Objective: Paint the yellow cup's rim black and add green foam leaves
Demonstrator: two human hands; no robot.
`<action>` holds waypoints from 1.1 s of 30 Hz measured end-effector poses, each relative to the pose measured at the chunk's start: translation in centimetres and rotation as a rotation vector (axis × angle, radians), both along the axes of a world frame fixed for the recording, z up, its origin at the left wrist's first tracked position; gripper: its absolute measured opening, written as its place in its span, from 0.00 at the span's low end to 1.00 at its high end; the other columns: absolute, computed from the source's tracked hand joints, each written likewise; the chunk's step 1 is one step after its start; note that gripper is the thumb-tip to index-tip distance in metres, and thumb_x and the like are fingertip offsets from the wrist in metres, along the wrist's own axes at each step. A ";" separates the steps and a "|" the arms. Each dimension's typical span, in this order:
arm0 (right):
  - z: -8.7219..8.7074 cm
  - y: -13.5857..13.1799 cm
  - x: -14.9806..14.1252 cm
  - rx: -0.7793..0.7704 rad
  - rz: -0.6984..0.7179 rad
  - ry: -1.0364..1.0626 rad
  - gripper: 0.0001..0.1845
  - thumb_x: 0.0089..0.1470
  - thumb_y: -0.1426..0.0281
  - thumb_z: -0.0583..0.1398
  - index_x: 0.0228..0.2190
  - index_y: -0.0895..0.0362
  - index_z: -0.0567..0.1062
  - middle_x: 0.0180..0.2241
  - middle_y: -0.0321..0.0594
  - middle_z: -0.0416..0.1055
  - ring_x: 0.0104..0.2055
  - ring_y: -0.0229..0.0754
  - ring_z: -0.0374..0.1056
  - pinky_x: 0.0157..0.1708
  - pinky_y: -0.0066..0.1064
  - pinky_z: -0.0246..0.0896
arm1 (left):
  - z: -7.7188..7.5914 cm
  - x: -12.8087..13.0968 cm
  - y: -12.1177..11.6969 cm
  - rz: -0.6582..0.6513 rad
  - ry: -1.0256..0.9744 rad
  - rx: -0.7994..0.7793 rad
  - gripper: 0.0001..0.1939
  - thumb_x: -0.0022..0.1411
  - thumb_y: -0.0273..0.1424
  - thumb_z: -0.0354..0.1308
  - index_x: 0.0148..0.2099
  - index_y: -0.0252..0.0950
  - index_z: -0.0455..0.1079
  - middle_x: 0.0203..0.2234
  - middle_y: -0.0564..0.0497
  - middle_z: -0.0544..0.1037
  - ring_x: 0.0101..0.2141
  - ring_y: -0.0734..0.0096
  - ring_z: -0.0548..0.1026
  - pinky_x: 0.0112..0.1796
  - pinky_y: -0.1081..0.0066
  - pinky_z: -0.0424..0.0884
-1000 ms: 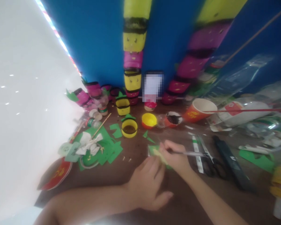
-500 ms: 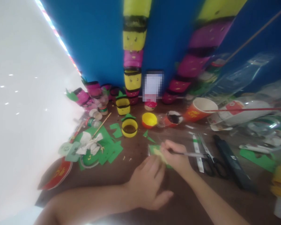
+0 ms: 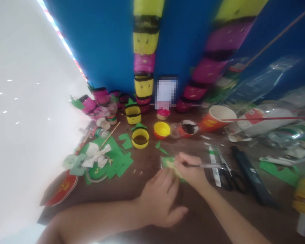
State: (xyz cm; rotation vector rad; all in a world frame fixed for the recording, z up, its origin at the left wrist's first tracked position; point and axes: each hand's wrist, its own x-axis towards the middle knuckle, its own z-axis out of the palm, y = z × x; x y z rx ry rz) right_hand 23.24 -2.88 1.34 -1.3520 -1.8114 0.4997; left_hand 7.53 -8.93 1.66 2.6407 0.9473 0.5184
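Note:
My right hand (image 3: pixel 191 171) is closed around a slim pen (image 3: pixel 203 165), dark near the fingers and pale toward its back end. Its tip is hidden by my fingers. Under both hands lies a green piece (image 3: pixel 165 160) with a pale yellow piece (image 3: pixel 170 164) on top. My left hand (image 3: pixel 159 198) rests flat, its fingertips on the near edge of the yellow piece and its thumb stretched to the right. Small green scraps (image 3: pixel 161 148) lie just beyond. To the right of my right hand are scissors (image 3: pixel 230 174) and a white-and-green strip (image 3: pixel 215 167).
Yellow cut cups (image 3: pixel 140 139), a yellow-and-red cup (image 3: pixel 162 130) and an orange paper cup (image 3: pixel 217 118) stand behind. Green sheets (image 3: pixel 124 164) and a tape roll (image 3: pixel 98 179) lie left. On the right are a black case (image 3: pixel 251 176) and plastic bottles (image 3: pixel 289 135).
Both hands keep practically the same place and grip. The view has shifted very slightly; nothing is taken up or let go.

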 end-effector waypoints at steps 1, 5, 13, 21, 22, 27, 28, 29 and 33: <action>-0.1 0.0 0.0 -0.003 0.003 -0.003 0.17 0.46 0.73 0.51 0.13 0.55 0.50 0.12 0.29 0.48 0.16 0.31 0.47 0.16 0.24 0.44 | 0.0 0.0 0.0 0.002 -0.003 -0.001 0.33 0.60 0.46 0.41 0.58 0.23 0.54 0.52 0.32 0.64 0.56 0.48 0.58 0.54 0.52 0.59; -0.4 0.1 0.1 0.012 0.005 -0.012 0.18 0.48 0.72 0.52 0.13 0.55 0.50 0.12 0.29 0.48 0.16 0.31 0.47 0.16 0.24 0.45 | -0.1 0.1 0.0 0.009 -0.014 -0.008 0.34 0.60 0.46 0.40 0.58 0.24 0.53 0.52 0.32 0.64 0.57 0.49 0.58 0.52 0.51 0.60; -0.4 0.2 0.0 0.007 -0.014 -0.006 0.18 0.49 0.71 0.53 0.12 0.55 0.52 0.12 0.29 0.49 0.16 0.31 0.48 0.17 0.24 0.45 | 0.0 0.2 0.1 0.009 -0.013 -0.003 0.33 0.60 0.46 0.40 0.57 0.23 0.55 0.51 0.32 0.65 0.56 0.48 0.59 0.52 0.52 0.60; -0.4 0.2 0.1 -0.047 -0.107 0.022 0.20 0.49 0.68 0.53 0.12 0.55 0.51 0.12 0.28 0.47 0.16 0.31 0.46 0.16 0.24 0.44 | 0.0 0.1 0.1 0.001 -0.004 0.012 0.33 0.60 0.46 0.41 0.57 0.22 0.56 0.51 0.32 0.65 0.56 0.48 0.58 0.54 0.53 0.59; -0.4 0.2 0.1 -0.046 -0.104 0.018 0.20 0.49 0.68 0.53 0.12 0.55 0.52 0.12 0.28 0.48 0.16 0.31 0.47 0.16 0.24 0.44 | 0.0 0.1 0.1 0.003 -0.007 0.012 0.33 0.61 0.46 0.40 0.57 0.22 0.56 0.51 0.32 0.65 0.56 0.48 0.58 0.54 0.53 0.58; -0.4 0.1 -0.1 -0.030 -0.080 -0.016 0.19 0.49 0.69 0.53 0.12 0.56 0.53 0.12 0.29 0.49 0.17 0.31 0.48 0.17 0.24 0.46 | 0.1 0.1 0.1 -0.003 -0.015 0.005 0.33 0.61 0.46 0.39 0.56 0.22 0.57 0.50 0.32 0.65 0.55 0.48 0.60 0.53 0.52 0.59; -0.3 0.1 -0.1 -0.025 -0.076 -0.020 0.19 0.49 0.69 0.52 0.12 0.56 0.52 0.12 0.29 0.49 0.17 0.31 0.48 0.17 0.24 0.46 | 0.1 0.1 0.1 -0.002 -0.015 0.002 0.33 0.61 0.46 0.39 0.56 0.22 0.57 0.50 0.32 0.65 0.55 0.48 0.60 0.53 0.52 0.60; -0.2 0.1 -0.2 -0.019 -0.073 -0.020 0.19 0.49 0.69 0.52 0.12 0.56 0.52 0.12 0.29 0.48 0.17 0.31 0.48 0.17 0.24 0.46 | 0.0 0.1 0.1 0.001 -0.017 0.001 0.33 0.61 0.46 0.39 0.56 0.22 0.57 0.51 0.32 0.65 0.56 0.48 0.59 0.53 0.52 0.60; 0.0 0.1 -0.3 -0.004 -0.055 0.000 0.18 0.48 0.71 0.52 0.13 0.55 0.51 0.12 0.28 0.48 0.16 0.31 0.47 0.17 0.24 0.45 | -0.1 0.1 0.0 0.009 -0.009 0.006 0.33 0.61 0.46 0.40 0.57 0.23 0.55 0.52 0.32 0.65 0.57 0.48 0.58 0.54 0.52 0.59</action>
